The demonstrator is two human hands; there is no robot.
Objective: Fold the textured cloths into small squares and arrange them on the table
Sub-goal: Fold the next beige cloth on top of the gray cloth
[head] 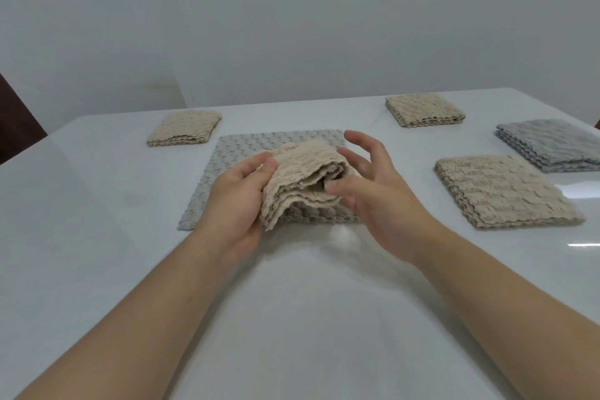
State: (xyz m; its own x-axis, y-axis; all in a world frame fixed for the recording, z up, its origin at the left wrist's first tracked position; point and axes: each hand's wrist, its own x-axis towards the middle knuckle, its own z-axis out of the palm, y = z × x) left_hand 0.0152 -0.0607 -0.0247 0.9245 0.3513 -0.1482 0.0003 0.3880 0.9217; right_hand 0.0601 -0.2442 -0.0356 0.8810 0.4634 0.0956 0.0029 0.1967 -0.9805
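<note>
Left hand (242,191) pinched the folded beige textured cloth (305,178) by its left edge, above the flat grey textured cloth (246,143); right hand (376,185) hovered alongside, fingers spread. Soft, light layers would likely splay unless held at their edges.

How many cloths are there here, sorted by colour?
Beige: 4, namely the held beige cloth in the left hand, the far-left beige square, the back-right beige square and the near-right beige square
Grey: 2, namely the flat grey cloth and the right-edge grey square
Total: 6
</note>
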